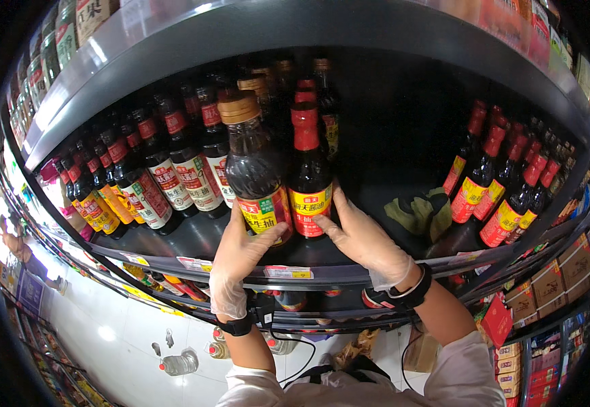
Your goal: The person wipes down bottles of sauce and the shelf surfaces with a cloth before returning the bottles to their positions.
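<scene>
My left hand (244,246), in a clear thin glove, grips the lower part of a large soy sauce bottle (244,152) with a gold cap. The thumb lies across its yellow and red label. Beside it stands a slimmer soy sauce bottle (306,168) with a red neck wrap, upright near the front edge of the dark shelf (345,257). My right hand (366,236), gloved the same way, holds this one low on its right side, thumb on the label. More bottles (322,86) are behind these two, partly hidden. Both my wrists carry black straps.
Rows of soy sauce bottles (188,175) fill the shelf's left part; red-necked bottles (493,173) stand at right. A crumpled green cloth or glove (419,216) lies between. Price tags (288,272) line the front edge. Below, a clear jug (180,362) lies on the floor.
</scene>
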`<state>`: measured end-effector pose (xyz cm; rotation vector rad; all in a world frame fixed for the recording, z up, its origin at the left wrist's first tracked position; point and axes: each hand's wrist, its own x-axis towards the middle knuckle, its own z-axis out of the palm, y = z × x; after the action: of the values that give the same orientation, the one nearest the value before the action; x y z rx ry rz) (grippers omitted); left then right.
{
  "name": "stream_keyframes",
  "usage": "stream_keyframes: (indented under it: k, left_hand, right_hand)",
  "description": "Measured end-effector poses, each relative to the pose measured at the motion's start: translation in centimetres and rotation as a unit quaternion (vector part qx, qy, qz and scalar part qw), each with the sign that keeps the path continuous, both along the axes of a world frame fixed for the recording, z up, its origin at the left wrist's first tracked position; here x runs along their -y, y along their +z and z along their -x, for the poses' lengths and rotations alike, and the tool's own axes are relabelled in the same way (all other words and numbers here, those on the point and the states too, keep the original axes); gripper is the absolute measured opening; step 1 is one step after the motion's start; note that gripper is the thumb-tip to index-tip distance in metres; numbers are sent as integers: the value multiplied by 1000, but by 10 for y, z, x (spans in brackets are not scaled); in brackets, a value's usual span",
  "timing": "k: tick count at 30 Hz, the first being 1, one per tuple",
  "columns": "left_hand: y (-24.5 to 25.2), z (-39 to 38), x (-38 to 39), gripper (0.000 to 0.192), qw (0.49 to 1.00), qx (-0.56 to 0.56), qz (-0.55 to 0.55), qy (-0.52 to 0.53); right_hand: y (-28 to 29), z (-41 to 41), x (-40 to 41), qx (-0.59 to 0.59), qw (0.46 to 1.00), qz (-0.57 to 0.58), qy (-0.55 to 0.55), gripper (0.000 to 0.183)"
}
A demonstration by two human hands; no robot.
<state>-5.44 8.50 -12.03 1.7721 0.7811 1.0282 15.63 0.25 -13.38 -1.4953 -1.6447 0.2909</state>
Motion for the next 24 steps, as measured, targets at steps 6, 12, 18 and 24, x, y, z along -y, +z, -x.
stream_keyframes:
  k: [6,12,18,24]
  left_hand:
    - [1,-5,2,74,1000,3,-9,19]
    - [4,-5,8,71,1000,-4,-14,28]
    - [1,-9,14,66,997,-6,-70,39]
    - [-7,-9,5,70,998,33,-44,32]
  right_hand:
    - [3,0,3,123,989,0,-85,66]
    - [6,6,10,96,992,3,-85,57]
    - [-2,2,15,179,978,36,-104,41]
    - [6,5,19,195,972,50,-118,37]
